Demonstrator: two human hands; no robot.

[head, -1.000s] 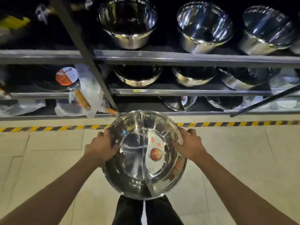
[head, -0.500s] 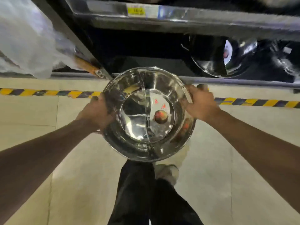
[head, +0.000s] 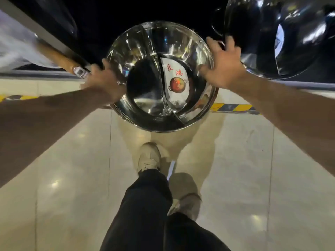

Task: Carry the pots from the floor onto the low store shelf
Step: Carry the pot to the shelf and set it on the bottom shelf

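A shiny steel divided pot (head: 145,57) with a white label and red characters inside is held between both hands. My left hand (head: 103,78) grips its left rim and my right hand (head: 224,66) grips its right rim. The pot's far half reaches over the grey front edge of the low shelf (head: 45,74) into the dark shelf opening. Its near half hangs above the floor and the yellow-black tape. Whether its base touches the shelf cannot be told.
Another steel pot (head: 282,37) sits on the same shelf just right of my right hand. A wooden handle (head: 59,59) and plastic-wrapped goods (head: 12,51) lie left, beside a slanted shelf post (head: 36,27). Yellow-black floor tape (head: 233,107) runs along the shelf. My feet stand on beige tiles (head: 68,178).
I have bent lower and closer to the shelf. The pot has moved forward from over the floor to partly inside the low shelf opening, both hands still on its rim.
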